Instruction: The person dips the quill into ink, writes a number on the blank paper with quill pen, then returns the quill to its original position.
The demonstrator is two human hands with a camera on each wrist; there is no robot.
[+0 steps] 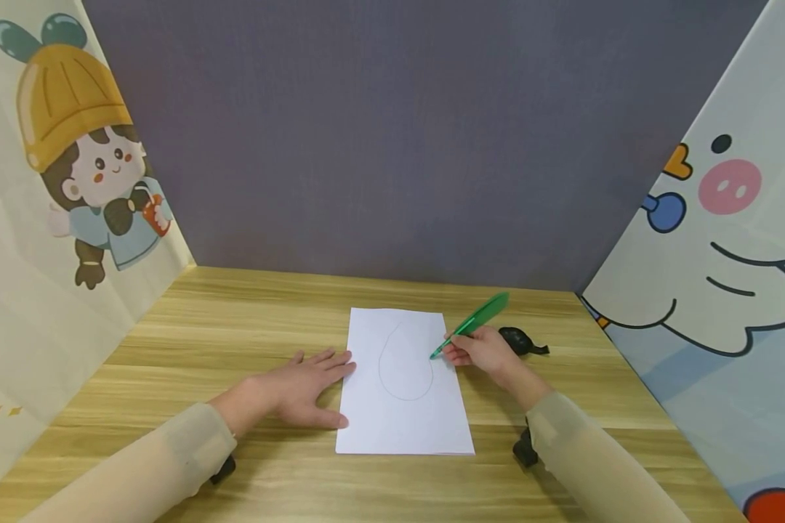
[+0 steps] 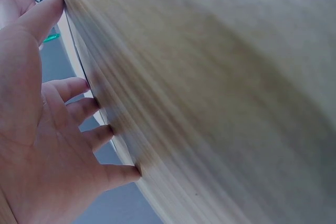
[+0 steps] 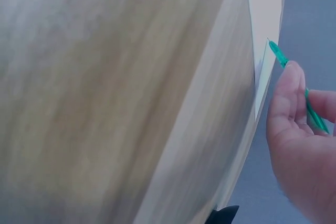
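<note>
A white sheet of paper (image 1: 405,407) lies on the wooden table (image 1: 235,341) with a thin pencil-like oval outline drawn on it. My right hand (image 1: 480,352) pinches a green feather-topped pen (image 1: 471,323), its tip touching the paper at the outline's right side. In the right wrist view the green pen (image 3: 283,59) runs between thumb and finger, tip at the paper's edge (image 3: 262,72). My left hand (image 1: 301,388) lies flat, fingers spread, on the table at the paper's left edge. The left wrist view shows the spread fingers (image 2: 79,129) pressed on the wood.
A small black object (image 1: 520,340) lies on the table just behind my right hand. A grey back wall and cartoon-printed side panels (image 1: 72,181) enclose the table on three sides. Black wrist mounts (image 1: 525,447) sit under both sleeves.
</note>
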